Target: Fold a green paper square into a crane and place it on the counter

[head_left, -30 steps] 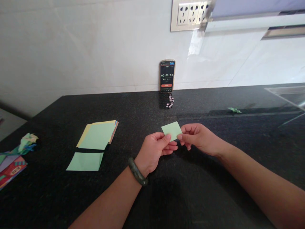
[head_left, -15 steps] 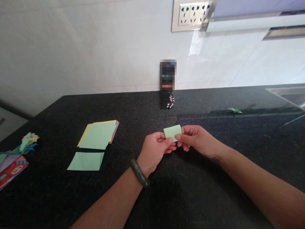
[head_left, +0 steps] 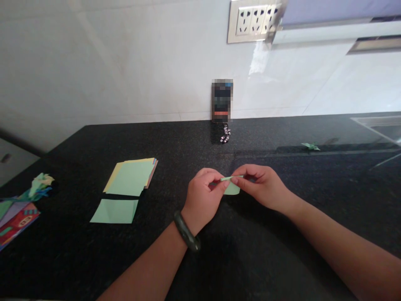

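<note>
A small folded piece of light green paper (head_left: 232,189) is held between my two hands above the dark countertop (head_left: 250,251). My left hand (head_left: 205,194), with a dark green bangle (head_left: 187,231) on its wrist, pinches the paper's left end between thumb and fingers. On the other end, my right hand (head_left: 265,184) pinches the top edge. The paper's narrow upper edge faces me and its flap hangs below the thumbs. My fingers hide part of it.
At left lie a stack of coloured paper (head_left: 131,177) and a creased green sheet (head_left: 114,211). Farther left are colourful paper pieces (head_left: 40,186) and a red packet (head_left: 20,225). A phone-like object (head_left: 222,100) with a beaded strap (head_left: 225,134) leans on the wall. A folded green paper (head_left: 310,146) lies right.
The green paper has been tilted, so its broad face is turned away and its thin top edge shows, with the flap hanging down. Both hands have shifted their pinch along that edge.
</note>
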